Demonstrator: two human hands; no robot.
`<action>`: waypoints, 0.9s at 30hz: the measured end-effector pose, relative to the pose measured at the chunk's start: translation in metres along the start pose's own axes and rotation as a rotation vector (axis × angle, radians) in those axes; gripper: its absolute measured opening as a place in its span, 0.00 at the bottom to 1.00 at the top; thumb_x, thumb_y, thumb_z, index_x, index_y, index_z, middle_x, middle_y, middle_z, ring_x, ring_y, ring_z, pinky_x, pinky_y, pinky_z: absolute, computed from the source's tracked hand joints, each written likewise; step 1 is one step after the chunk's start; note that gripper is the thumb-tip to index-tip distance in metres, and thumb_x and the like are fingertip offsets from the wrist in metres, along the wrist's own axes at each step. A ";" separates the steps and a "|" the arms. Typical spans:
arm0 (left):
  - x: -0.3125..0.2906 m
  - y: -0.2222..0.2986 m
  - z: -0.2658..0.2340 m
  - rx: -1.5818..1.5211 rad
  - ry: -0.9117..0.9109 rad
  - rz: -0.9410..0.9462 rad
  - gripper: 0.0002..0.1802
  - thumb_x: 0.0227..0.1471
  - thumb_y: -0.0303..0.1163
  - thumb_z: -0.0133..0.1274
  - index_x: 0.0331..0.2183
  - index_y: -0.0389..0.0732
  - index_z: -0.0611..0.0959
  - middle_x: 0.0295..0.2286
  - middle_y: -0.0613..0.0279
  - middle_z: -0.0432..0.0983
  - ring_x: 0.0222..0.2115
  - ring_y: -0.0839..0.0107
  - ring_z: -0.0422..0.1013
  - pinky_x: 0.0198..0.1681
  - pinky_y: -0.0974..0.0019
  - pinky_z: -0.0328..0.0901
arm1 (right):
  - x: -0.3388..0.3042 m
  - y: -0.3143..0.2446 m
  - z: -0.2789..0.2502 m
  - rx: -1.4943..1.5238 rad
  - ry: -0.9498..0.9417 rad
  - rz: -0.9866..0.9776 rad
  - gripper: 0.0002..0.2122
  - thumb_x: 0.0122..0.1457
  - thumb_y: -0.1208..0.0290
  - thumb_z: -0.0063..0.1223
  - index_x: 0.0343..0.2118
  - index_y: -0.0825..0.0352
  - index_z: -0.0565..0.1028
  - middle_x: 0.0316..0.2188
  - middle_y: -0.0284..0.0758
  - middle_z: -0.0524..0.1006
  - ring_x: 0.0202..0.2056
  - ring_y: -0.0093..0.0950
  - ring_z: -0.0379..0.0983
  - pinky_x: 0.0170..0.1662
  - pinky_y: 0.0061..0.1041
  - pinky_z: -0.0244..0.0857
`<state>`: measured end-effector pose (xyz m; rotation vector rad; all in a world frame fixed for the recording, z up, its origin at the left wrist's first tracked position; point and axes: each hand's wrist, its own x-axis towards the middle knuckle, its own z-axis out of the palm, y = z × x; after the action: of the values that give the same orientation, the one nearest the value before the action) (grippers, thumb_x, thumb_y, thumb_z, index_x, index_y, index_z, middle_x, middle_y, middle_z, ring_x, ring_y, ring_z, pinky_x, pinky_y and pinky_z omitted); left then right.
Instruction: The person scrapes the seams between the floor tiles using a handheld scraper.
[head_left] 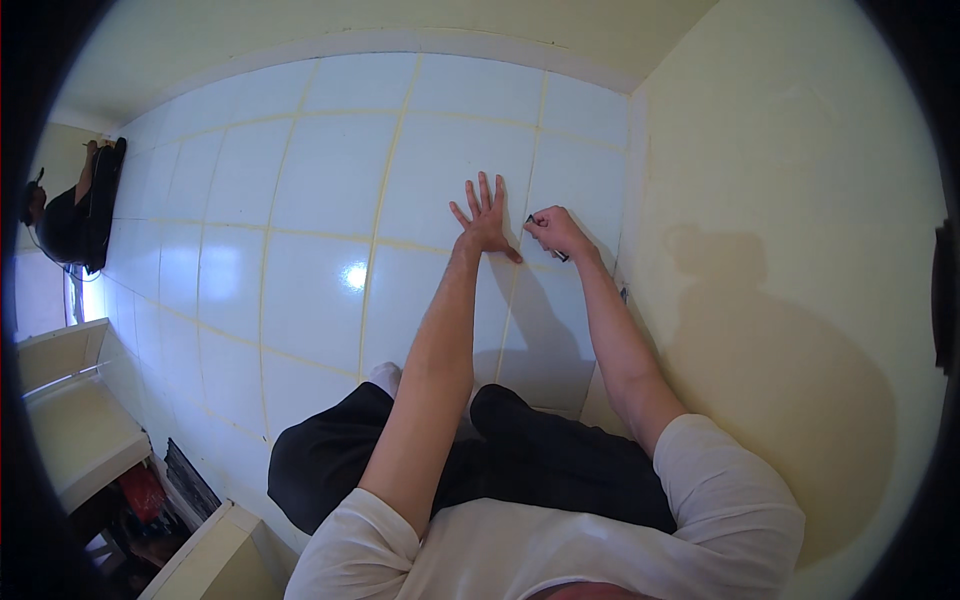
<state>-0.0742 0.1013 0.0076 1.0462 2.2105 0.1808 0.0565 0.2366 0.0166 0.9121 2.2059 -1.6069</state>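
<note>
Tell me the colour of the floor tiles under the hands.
Glossy white floor tiles with pale yellowish grout lines, seen in the head view.

White glossy floor tiles [320, 230] with cream grout; cream wall [780, 200].

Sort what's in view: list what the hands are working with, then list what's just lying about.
In hand:
- left hand, spread flat on the white tiled floor
- right hand, closed on a small dark tool at a grout line

Lying about:
- pale shelves at lower left
- red item beneath them
- dark bag at far left
- cream wall
</note>
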 end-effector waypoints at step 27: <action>0.014 -0.002 0.035 0.008 0.326 -0.037 0.59 0.51 0.66 0.51 0.68 0.56 0.35 0.67 0.57 0.16 0.67 0.46 0.15 0.58 0.22 0.19 | 0.007 0.032 0.002 0.458 0.158 -0.031 0.15 0.62 0.65 0.54 0.22 0.71 0.73 0.11 0.33 0.69 0.08 0.21 0.62 0.10 0.25 0.55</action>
<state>-0.0598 0.1046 -0.0277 1.0384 2.5212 0.3474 0.0706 0.2434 -0.0120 1.1598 1.9846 -2.1742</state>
